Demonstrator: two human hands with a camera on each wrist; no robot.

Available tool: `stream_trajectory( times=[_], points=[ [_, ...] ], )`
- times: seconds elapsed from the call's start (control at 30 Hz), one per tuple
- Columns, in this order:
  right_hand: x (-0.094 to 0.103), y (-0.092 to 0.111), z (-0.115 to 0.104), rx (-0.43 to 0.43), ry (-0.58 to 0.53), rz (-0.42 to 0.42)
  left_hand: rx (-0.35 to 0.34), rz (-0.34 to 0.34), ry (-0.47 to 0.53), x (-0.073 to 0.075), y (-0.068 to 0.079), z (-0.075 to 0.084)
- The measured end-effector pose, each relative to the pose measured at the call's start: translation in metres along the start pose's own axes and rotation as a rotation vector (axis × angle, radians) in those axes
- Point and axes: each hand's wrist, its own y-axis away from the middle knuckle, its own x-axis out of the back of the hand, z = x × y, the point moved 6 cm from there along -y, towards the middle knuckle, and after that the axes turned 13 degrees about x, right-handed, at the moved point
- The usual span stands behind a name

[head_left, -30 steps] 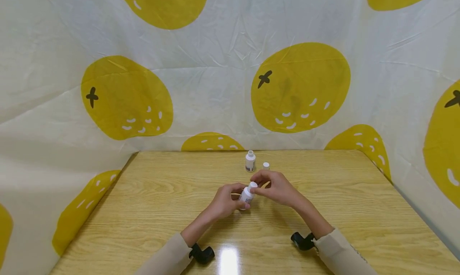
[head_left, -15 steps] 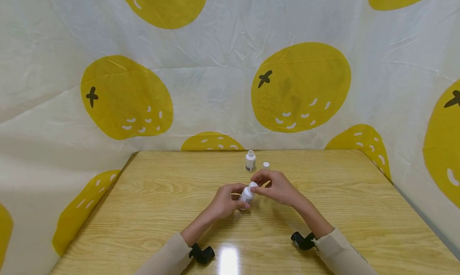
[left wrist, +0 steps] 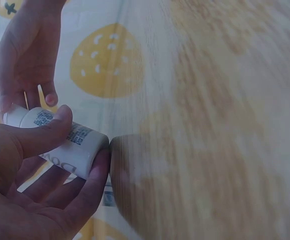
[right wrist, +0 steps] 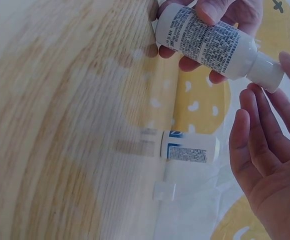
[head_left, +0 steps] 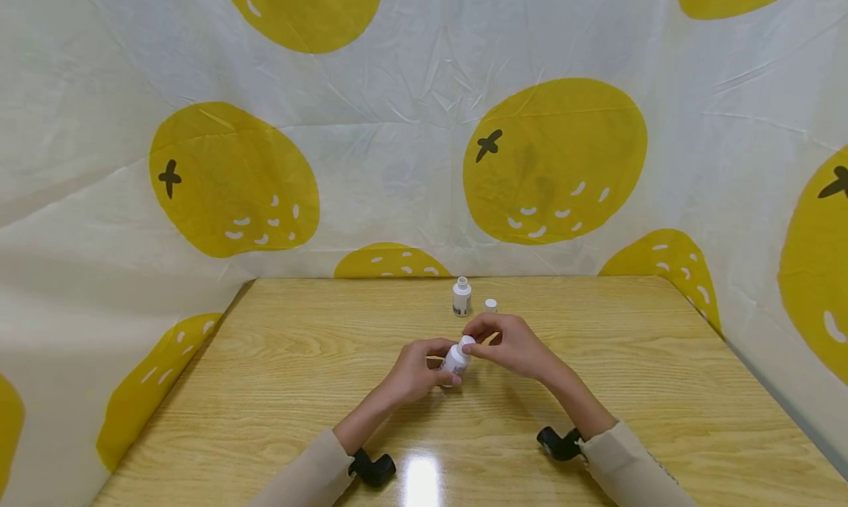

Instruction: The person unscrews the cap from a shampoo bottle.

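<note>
A small white bottle (head_left: 453, 362) with printed text is held tilted just over the wooden table, its capped end leaning up and to the right. My left hand (head_left: 414, 371) grips the bottle's body, thumb across the near side and fingers round the back, as the left wrist view shows. On the bottle's neck sits a white cap (right wrist: 265, 73). My right hand (head_left: 509, 345) pinches that cap between thumb and index finger, while its other fingers extend beside it in the right wrist view.
Behind the hands, a second white bottle (head_left: 461, 299) stands upright without a cap, its threaded neck showing. A loose white cap (head_left: 490, 305) lies to its right. A curtain (head_left: 397, 176) with yellow fruit prints hangs along the back and sides of the table (head_left: 298, 360).
Almost nothing differs: both hands stay in place on the bottle and its cap, with only a very slight shift of the right hand.
</note>
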Motion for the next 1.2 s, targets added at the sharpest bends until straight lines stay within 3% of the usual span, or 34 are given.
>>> stream_trajectory(
  times=[0.63, 1.2],
  points=[
    [0.0012, 0.0001, 0.0015, 0.007, 0.005, -0.028, -0.003, 0.003, -0.044, 0.0, -0.0021, -0.0019],
    [0.0045, 0.0009, -0.003, 0.033, 0.023, -0.015, -0.007, 0.006, -0.027, -0.0002, 0.0003, 0.001]
  ],
)
